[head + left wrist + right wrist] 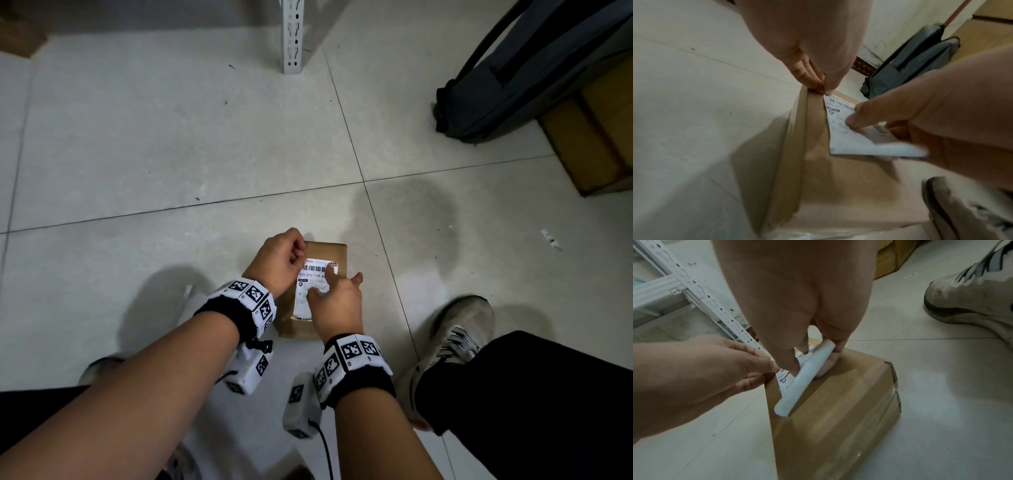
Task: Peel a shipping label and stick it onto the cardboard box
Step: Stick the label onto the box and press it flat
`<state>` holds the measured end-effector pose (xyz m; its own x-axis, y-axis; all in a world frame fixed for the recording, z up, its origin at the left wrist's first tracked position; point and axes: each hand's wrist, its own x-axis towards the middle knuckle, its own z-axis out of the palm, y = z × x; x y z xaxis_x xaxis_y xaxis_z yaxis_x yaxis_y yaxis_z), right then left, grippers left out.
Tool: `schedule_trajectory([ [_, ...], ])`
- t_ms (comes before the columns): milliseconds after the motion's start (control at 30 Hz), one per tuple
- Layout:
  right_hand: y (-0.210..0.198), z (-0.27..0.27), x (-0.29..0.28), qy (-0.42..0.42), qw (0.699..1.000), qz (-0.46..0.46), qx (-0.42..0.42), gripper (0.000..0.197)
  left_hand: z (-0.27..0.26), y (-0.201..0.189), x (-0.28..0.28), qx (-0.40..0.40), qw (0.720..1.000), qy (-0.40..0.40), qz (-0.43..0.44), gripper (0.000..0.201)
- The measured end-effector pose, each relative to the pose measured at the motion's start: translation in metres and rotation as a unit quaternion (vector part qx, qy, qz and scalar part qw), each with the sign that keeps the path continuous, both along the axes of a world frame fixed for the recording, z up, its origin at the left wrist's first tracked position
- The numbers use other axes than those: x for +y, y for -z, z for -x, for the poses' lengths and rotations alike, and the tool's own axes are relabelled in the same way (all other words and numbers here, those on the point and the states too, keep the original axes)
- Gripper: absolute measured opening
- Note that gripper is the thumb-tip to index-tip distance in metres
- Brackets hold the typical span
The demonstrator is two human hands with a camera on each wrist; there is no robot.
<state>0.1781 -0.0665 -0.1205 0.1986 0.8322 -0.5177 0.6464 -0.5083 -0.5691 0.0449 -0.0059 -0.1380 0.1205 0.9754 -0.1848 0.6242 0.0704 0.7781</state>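
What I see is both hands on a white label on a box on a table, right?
Not quite: the box sits on the floor, not a table; the head view shows it. Left hand and right hand are on its label.

Brown cardboard box (325,251) on floor tiles, white shipping label (310,279) half-stuck on top

Bare left hand (281,263) and right hand (337,308); black wristbands (222,310) topped with white blocks of black-and-white square markers (255,294). White camera units (251,370) strapped under wrists, black cable (326,448). Black trousers (531,394), scuffed grey-white sneakers (459,329).
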Motion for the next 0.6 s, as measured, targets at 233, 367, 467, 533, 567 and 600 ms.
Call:
schedule_trajectory([
  [233, 0.002, -0.003, -0.001, 0.013, 0.999, 0.027, 0.020, 0.067, 0.005, 0.003, 0.003, -0.015, 0.997, -0.063, 0.031, 0.012],
  [367, 0.005, -0.004, -0.005, 0.001, 0.999, 0.033, 0.015, 0.077, 0.007, 0.001, -0.001, 0.006, 0.999, -0.025, 0.030, 0.021],
  [467, 0.005, -0.007, -0.007, -0.016, 1.000, 0.026, 0.004, 0.083, 0.008, -0.001, -0.007, 0.046, 0.999, 0.019, 0.012, 0.030],
  [533, 0.001, -0.010, -0.010, -0.023, 0.999, 0.040, 0.003, 0.091, 0.011, -0.004, -0.010, 0.086, 0.995, 0.045, -0.012, 0.026],
  [567, 0.000, -0.011, -0.012, -0.033, 0.998, 0.050, 0.000, 0.097, 0.012, -0.006, -0.011, 0.102, 0.993, 0.063, -0.020, 0.025],
  [600, 0.001, -0.013, -0.014, -0.047, 0.997, 0.061, -0.003, 0.103, 0.014, -0.007, -0.012, 0.114, 0.990, 0.083, -0.020, 0.027],
])
